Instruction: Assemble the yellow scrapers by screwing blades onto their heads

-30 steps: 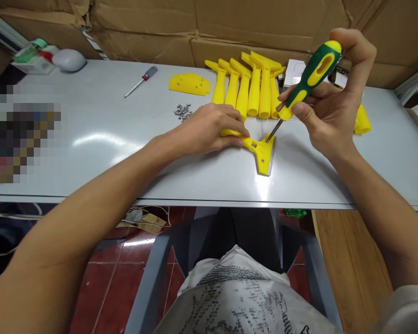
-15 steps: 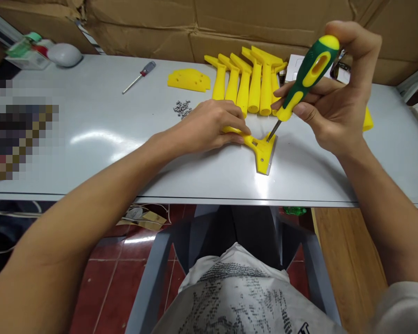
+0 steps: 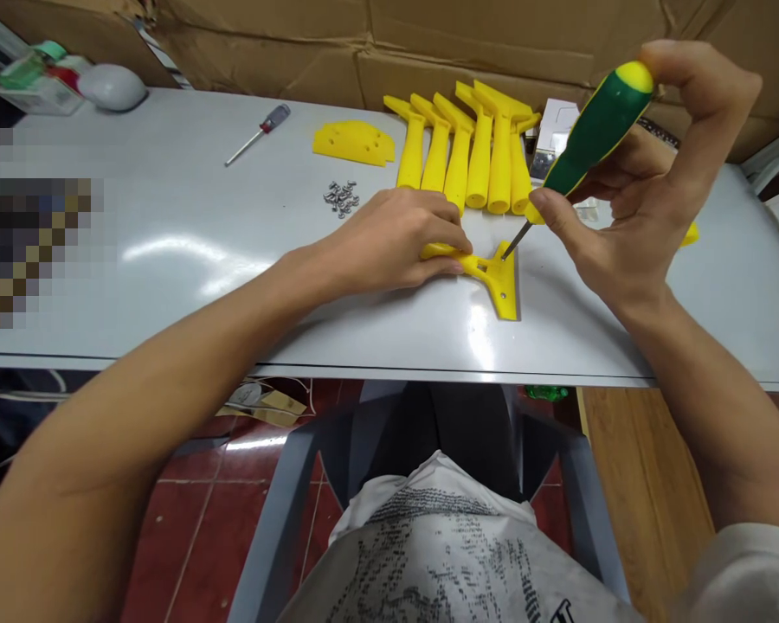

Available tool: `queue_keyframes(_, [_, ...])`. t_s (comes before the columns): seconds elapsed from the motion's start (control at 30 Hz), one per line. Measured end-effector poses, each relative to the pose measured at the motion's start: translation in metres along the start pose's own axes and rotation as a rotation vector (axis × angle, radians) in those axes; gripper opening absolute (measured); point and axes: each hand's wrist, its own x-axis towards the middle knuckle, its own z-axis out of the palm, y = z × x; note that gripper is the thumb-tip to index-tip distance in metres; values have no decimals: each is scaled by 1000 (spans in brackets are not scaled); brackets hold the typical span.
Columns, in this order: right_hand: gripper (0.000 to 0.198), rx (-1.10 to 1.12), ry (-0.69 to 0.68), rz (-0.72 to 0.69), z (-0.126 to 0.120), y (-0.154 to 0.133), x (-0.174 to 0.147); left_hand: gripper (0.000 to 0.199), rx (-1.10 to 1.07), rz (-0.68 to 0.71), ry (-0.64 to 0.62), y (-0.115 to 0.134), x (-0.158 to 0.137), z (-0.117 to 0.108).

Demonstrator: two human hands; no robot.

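A yellow scraper (image 3: pixel 498 275) with a thin metal blade along its right edge lies on the table, its handle mostly hidden by my left hand (image 3: pixel 410 238), which is closed around it. One screw shows in the scraper's near half. My right hand (image 3: pixel 649 199) grips a green and yellow screwdriver (image 3: pixel 597 130), tilted, with a finger on the butt of its handle. The screwdriver's tip meets the far half of the scraper's head. Beyond my left hand, several yellow scraper handles (image 3: pixel 479 160) lie side by side.
Loose screws (image 3: pixel 341 198) lie in a small heap left of the handles. Behind them are a yellow plate with holes (image 3: pixel 353 144) and a second screwdriver (image 3: pixel 258 135). A grey rounded object (image 3: pixel 112 87) sits far left. Cardboard (image 3: pixel 266 52) lines the table's back (image 3: pixel 188 190).
The scraper's head has shifted slightly right and turned a little. The screwdriver has rolled in my right hand, and its handle leans farther right, with the tip still at the scraper's far half.
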Motion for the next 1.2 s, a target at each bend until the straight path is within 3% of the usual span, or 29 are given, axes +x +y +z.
queue_keyframes(0.13, [122, -98, 80, 95, 5, 15, -12, 39, -4, 10, 7, 7, -1, 3])
queue_keyframes(0.27, [121, -25, -42, 253, 11, 20, -17, 42, -60, -6, 11, 8, -2, 4])
queue_keyframes(0.37, [122, -78, 102, 173, 12, 1, -12, 42, -105, -16, -3, 5, -2, 3])
queue_keyframes(0.47, [116, -37, 214, 12, 6, -40, 2, 40, -134, -13, -19, -1, -1, 0])
queue_keyframes(0.57, [80, 14, -54, 185, -6, -74, 17, 37, -145, -7, -23, -8, -1, -3])
queue_keyframes(0.63, [74, 101, -138, 218, -11, -79, 22, 38, -145, 0, -27, -13, -2, -6])
queue_keyframes(0.73, [101, 205, -178, 199, -11, -66, 19, 42, -148, 9, -27, -18, -2, -8])
queue_keyframes(0.83, [120, 192, -194, 328, -7, -52, 11, 46, -155, 18, -19, -19, -3, -8])
queue_keyframes(0.93, [128, 226, -155, 246, -7, -44, 4, 47, -173, 12, -19, -18, -3, -8])
queue_keyframes(1.03, [123, 209, -135, 185, -10, -32, -2, 47, -188, -2, -13, -18, -3, -8])
queue_keyframes(1.1, [116, 190, -127, 170, -6, -15, -3, 49, -185, -3, -6, -18, -3, -8])
queue_keyframes(1.2, [123, 243, -15, 10, 15, 29, 2, 53, -172, 2, -11, -18, -3, -8])
